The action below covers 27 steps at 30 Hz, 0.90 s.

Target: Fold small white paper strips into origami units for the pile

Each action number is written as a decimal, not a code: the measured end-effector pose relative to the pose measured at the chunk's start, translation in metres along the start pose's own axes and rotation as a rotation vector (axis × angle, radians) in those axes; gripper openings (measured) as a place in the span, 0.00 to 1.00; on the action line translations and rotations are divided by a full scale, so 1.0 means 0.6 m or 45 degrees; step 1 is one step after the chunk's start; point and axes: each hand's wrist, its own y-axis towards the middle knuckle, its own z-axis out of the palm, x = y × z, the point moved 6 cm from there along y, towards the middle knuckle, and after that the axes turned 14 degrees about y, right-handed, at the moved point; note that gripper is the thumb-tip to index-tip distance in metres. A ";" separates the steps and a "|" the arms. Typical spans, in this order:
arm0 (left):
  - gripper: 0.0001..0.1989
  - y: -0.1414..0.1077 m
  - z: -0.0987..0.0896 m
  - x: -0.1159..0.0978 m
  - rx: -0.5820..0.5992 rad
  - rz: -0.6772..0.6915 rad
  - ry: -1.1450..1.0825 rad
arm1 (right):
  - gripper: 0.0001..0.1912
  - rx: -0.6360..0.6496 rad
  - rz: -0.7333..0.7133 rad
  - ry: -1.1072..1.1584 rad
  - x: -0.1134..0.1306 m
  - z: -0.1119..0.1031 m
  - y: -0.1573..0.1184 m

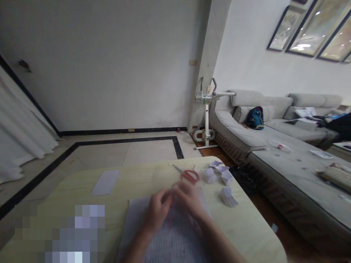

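Observation:
Both of my hands meet over a large lined sheet of paper (164,241) on the table. My left hand (159,207) has its fingers curled together, thumb side toward the other hand. Against its fingertips, my right hand (188,197) is also closed and somewhat smeared by motion. Whatever sits between the fingertips is hidden or too small to make out. Just beyond the right hand lie scissors with red handles (191,176), their blades pointing away to the left. Several folded pieces of lined paper (227,178) rest at the table's far right corner.
A white rectangular slip of paper (106,182) lies on the left of the pale yellow table (246,223). A blurred-out patch covers the lower left. A grey sofa (285,164) with a blue backpack (255,118) stands to the right, and a white exercise machine (207,117) beyond the table.

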 end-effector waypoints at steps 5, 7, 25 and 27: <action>0.14 -0.004 -0.001 -0.004 0.009 0.041 0.036 | 0.10 0.008 -0.014 -0.018 0.001 0.000 -0.001; 0.14 -0.005 0.001 -0.003 0.005 0.051 0.074 | 0.11 0.019 -0.015 -0.025 -0.002 -0.001 -0.001; 0.16 0.005 -0.010 0.013 -0.073 -0.050 -0.017 | 0.14 0.069 0.049 -0.079 -0.004 0.007 -0.002; 0.16 0.005 -0.011 0.015 -0.098 -0.057 -0.028 | 0.15 0.084 0.039 -0.112 -0.004 0.009 -0.005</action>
